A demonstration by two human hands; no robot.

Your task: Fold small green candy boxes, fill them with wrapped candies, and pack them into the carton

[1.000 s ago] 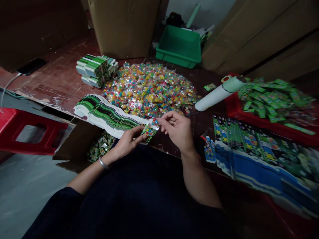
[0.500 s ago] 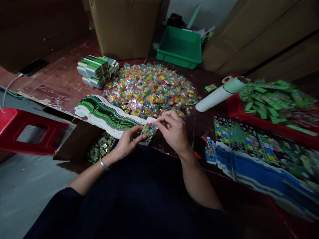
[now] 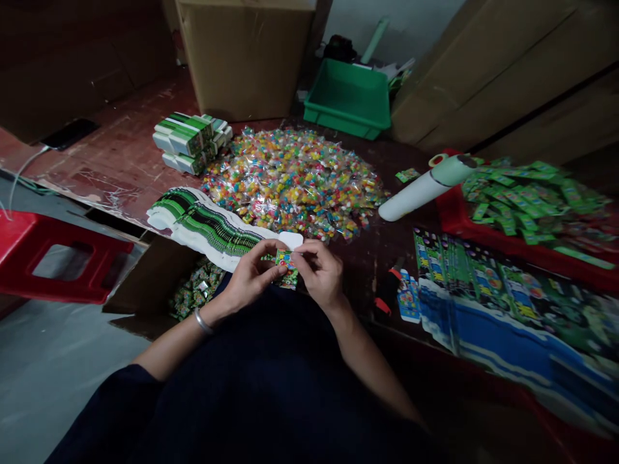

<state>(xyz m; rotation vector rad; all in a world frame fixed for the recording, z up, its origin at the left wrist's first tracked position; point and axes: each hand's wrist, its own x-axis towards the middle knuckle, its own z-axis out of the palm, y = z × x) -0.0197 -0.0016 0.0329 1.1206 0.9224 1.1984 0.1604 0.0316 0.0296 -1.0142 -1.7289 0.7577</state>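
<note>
Between my hands is a small printed green candy box (image 3: 287, 270) with its white flap (image 3: 291, 241) standing up. My left hand (image 3: 254, 274) is closed on the box's left side, thumb across its front. My right hand (image 3: 322, 270) pinches the box near its upper right edge, at the base of the flap. Just beyond lies a big heap of clear candy packets (image 3: 294, 180) filled with colourful sweets. A fanned row of flat green-and-white cartons (image 3: 207, 222) stretches away to the left of my left hand.
Bundled cartons (image 3: 184, 138) are stacked behind the row. A green tray (image 3: 348, 96) and a cardboard box (image 3: 244, 61) stand at the back. Right are a white roll (image 3: 425, 189), a red-handled cutter (image 3: 387, 291) and printed sheets (image 3: 498, 322). Below left, an open carton (image 3: 138, 277) holds small boxes.
My right hand has come down and closer to the left hand, onto the box's edge. The red sweets seen at the box's opening no longer show; the white flap is now plainly visible.
</note>
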